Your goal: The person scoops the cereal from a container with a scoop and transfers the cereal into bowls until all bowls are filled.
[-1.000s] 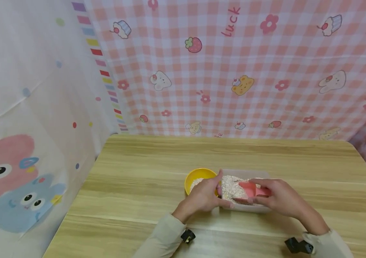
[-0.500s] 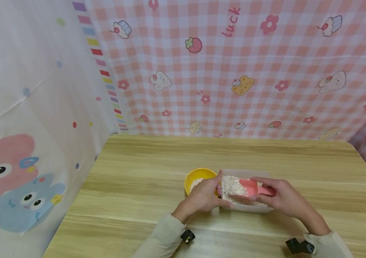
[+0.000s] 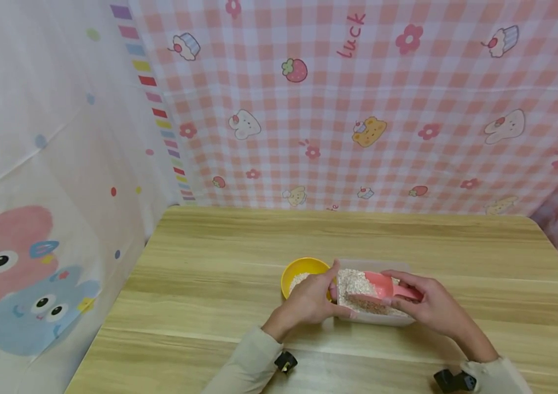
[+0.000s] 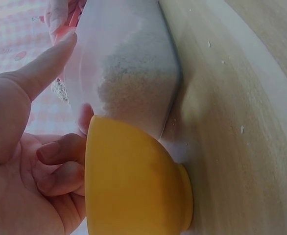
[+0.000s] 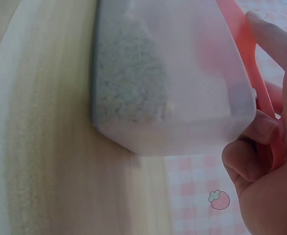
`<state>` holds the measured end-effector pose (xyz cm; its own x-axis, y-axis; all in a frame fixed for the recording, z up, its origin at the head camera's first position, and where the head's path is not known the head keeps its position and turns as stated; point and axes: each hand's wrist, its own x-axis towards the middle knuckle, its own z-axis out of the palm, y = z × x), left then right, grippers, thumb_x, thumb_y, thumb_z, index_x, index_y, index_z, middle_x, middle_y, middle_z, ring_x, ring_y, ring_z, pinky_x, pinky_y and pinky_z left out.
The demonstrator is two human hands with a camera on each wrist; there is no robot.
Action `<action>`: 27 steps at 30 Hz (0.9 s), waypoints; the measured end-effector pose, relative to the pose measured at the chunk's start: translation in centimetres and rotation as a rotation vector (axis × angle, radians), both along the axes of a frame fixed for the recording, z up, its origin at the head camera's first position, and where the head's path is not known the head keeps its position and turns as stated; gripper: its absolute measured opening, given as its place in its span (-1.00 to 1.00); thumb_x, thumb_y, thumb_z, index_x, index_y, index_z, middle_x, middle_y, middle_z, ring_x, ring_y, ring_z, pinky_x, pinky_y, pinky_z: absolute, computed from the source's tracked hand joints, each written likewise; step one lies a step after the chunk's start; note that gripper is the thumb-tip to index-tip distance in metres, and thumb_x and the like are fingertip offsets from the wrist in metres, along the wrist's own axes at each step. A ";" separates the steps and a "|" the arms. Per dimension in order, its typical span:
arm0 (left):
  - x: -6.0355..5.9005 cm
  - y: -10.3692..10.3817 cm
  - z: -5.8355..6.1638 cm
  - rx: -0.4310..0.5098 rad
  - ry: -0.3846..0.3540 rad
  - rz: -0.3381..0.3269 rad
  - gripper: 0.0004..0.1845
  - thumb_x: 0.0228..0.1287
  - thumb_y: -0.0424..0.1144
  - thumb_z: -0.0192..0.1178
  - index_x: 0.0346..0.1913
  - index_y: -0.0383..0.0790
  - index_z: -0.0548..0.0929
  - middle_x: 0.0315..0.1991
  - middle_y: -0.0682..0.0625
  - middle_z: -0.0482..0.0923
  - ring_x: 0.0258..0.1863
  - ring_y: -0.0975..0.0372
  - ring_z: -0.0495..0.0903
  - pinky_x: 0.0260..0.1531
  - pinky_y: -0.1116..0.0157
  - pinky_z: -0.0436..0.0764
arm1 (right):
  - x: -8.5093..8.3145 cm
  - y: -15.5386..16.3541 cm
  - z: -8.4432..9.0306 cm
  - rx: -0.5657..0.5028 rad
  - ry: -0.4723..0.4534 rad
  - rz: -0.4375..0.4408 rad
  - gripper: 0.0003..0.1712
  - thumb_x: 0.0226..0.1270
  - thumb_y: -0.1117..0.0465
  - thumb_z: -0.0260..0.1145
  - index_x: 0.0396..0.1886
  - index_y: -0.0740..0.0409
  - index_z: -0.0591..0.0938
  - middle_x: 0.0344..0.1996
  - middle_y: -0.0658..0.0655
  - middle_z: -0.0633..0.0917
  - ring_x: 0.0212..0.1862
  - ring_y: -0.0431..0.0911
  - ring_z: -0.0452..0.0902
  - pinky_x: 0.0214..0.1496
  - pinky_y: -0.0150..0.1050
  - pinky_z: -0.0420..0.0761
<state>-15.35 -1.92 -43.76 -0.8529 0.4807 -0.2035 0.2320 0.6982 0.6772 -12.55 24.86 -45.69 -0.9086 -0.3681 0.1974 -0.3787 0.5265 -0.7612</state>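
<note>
A pink scoop (image 3: 381,283) is in my right hand (image 3: 429,298), held by its handle over the right part of a translucent plastic container (image 3: 375,318). Pale oat flakes (image 3: 355,282) fill much of the container, heaped toward its left side, and the scoop's mouth sits among them. My left hand (image 3: 310,300) holds the container's left end, its thumb and a finger spread along the walls. Just behind that hand stands a yellow bowl (image 3: 289,268) with some flakes in it, partly hidden by the hand. In the left wrist view the curled fingers lie beside the bowl (image 4: 133,181).
The wooden table (image 3: 220,241) reaches back to a pink checked cloth (image 3: 279,109). A white patterned cloth (image 3: 77,153) hangs at the left. A few stray flakes (image 4: 242,129) lie on the table near the bowl.
My right hand has drawn the scoop slightly to the right and raised it a little from the flakes. The left hand, container and bowl stay in place.
</note>
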 end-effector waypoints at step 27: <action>0.7 -4.1 0.3 0.172 0.080 0.059 -0.04 0.04 0.09 0.50 0.48 -0.06 0.30 -0.13 0.02 0.52 -0.51 0.33 0.31 -0.43 0.41 0.40 | 0.2 -0.4 -0.2 -0.026 0.004 -0.042 -0.46 0.22 0.30 0.46 0.22 0.18 0.59 -0.65 -0.16 0.34 -0.60 -0.37 0.24 -0.64 -0.39 0.32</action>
